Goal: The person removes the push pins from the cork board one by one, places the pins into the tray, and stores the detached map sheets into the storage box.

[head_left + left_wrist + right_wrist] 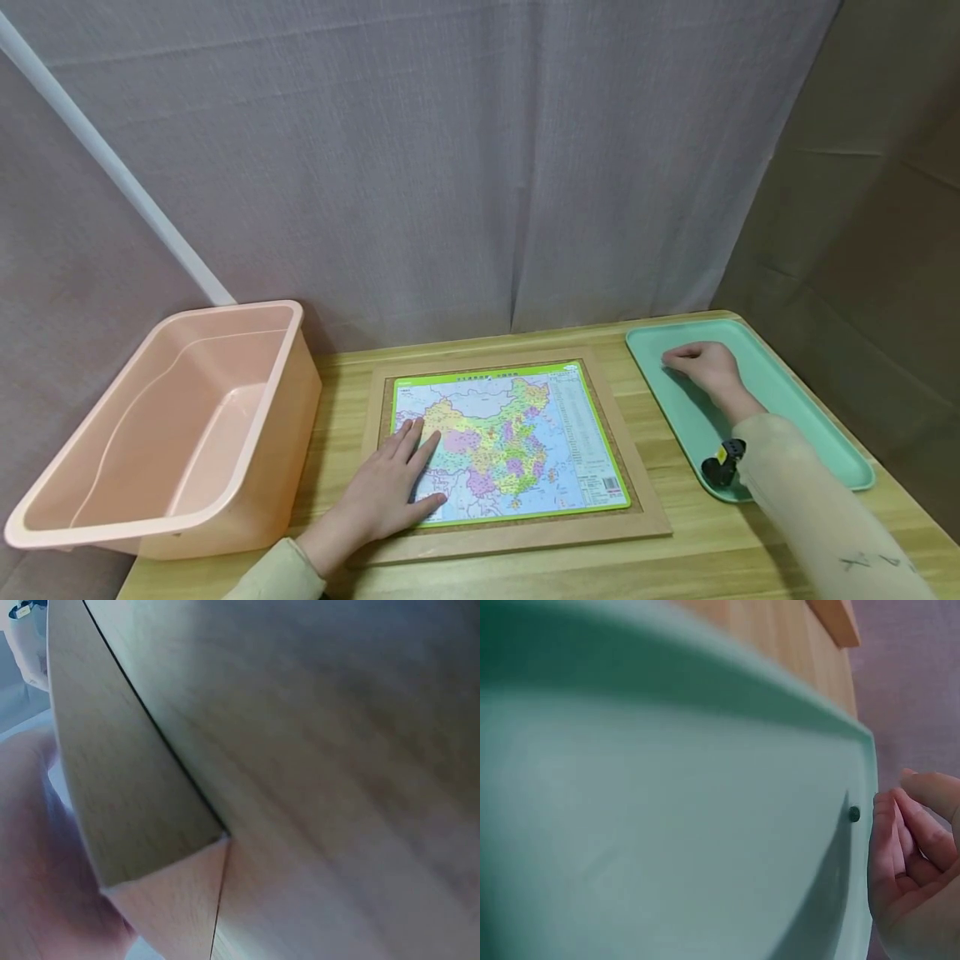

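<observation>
My left hand (393, 479) lies with spread fingers on the left part of a colourful map of China (487, 442). The map has a green border and lies inside a wooden frame (517, 546) with a cork strip showing around it. In the left wrist view, part of that hand (52, 862) is beside the frame's corner (142, 772). Above the green tray (780, 400), my right hand (705, 371) has bent fingers, their tips close to the thumb. The right wrist view shows a small dark green round thing (854, 814) near the fingertips. Whether anything tiny sits between the fingertips is unclear.
A deep pink plastic tub (281, 450) stands at the table's left. Grey cloth (420, 167) hangs behind the wooden table (697, 546). The tray's raised rim (660, 421) runs along the right side. A black wrist camera (723, 465) is on the right sleeve.
</observation>
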Motion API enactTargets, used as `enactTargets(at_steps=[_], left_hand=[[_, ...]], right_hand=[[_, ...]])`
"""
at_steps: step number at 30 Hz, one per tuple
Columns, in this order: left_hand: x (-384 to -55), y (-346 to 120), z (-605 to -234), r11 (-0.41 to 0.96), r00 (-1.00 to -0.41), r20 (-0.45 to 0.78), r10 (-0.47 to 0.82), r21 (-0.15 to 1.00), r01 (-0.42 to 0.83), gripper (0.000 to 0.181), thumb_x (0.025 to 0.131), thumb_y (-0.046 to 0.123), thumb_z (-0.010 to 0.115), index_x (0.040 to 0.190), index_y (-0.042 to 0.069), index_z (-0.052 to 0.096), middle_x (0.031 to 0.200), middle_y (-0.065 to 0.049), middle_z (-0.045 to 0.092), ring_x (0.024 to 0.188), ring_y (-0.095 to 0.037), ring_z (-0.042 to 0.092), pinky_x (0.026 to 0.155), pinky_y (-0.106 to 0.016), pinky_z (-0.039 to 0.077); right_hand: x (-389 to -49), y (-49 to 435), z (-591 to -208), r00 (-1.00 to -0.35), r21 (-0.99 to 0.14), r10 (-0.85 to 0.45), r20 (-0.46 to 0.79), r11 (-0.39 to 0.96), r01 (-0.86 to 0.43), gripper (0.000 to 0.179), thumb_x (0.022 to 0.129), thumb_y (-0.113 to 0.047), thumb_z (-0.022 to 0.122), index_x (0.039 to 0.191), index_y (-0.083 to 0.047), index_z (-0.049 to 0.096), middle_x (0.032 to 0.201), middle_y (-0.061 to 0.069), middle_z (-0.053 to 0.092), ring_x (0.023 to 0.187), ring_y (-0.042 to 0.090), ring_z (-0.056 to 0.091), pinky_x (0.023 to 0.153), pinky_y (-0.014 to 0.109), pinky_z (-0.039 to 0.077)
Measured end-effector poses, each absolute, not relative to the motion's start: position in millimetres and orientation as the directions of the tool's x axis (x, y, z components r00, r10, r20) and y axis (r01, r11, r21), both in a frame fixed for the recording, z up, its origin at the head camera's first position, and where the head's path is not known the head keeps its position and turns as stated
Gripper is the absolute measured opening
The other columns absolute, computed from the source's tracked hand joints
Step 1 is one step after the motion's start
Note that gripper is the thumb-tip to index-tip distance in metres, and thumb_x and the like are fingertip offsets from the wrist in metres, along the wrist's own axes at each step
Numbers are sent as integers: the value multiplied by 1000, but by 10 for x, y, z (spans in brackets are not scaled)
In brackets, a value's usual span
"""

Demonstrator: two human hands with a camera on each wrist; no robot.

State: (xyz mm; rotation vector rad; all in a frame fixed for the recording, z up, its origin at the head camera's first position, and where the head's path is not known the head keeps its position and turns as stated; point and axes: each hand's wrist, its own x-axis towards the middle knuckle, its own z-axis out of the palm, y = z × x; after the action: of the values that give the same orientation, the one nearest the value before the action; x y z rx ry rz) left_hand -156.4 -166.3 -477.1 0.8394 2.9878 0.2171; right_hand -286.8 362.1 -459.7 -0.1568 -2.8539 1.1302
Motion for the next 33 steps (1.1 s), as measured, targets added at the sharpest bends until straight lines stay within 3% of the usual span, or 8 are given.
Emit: enactTargets(at_steps=[3,5,14,17,22,30,33], left_hand=[[-1567,-1664,-4777,846,-855,9,518,144,513,88,101,67,55,167,11,35,174,-22,28,162,-41,29,125,-56,40],[-1570,-1666,-4782,847,-856,9,516,141,512,88,101,67,55,167,11,35,174,-22,27,162,-41,29,125,-56,39],[-1571,-1675,-4798,851,-859,13,513,127,510,89,101,66,56,167,12,34,175,-21,26,162,-41,28,126,-56,38],[-1570,-1674,-4796,850,-858,13,513,130,511,88,101,66,55,167,12,34,175,-22,26,162,-41,27,126,-56,38],[-1569,-1672,-4799,848,-856,18,517,125,515,88,101,66,56,167,11,35,174,-22,28,161,-41,29,124,-56,40],[-1558,-1675,-4807,847,-856,23,517,129,515,88,100,66,57,166,12,36,174,-22,29,161,-41,30,124,-56,40],[-1561,-1673,-4808,846,-854,23,519,131,517,88,101,66,57,166,11,36,174,-22,29,161,-42,30,124,-56,41]], right_hand=[[-2892,3559,-4549,-994,-699,104,27,713,56,43,104,-28,69,125,9,73,121,28,75,80,-4,60,70,21,52],[-2904,3503,-4510,-996,-712,89,23,701,46,43,103,-28,70,126,9,73,115,24,78,76,-8,59,68,20,53],[-2949,3272,-4366,-999,-742,17,33,671,-13,41,102,-26,72,125,7,74,99,6,82,76,-9,62,72,21,55],[-2949,3194,-4336,-999,-744,-3,42,667,-34,39,101,-23,72,124,8,74,102,10,81,77,-7,63,73,22,56],[-2920,3052,-4294,-998,-722,-33,45,690,-55,41,103,-24,70,126,9,72,121,27,75,84,-4,61,75,21,54],[-2904,2889,-4281,-996,-750,-78,44,657,-84,38,103,-20,70,126,10,72,104,18,80,82,4,67,73,22,54],[-2909,2847,-4315,-995,-742,-84,48,664,-92,36,103,-19,70,125,9,72,108,21,79,84,4,66,74,24,54]])
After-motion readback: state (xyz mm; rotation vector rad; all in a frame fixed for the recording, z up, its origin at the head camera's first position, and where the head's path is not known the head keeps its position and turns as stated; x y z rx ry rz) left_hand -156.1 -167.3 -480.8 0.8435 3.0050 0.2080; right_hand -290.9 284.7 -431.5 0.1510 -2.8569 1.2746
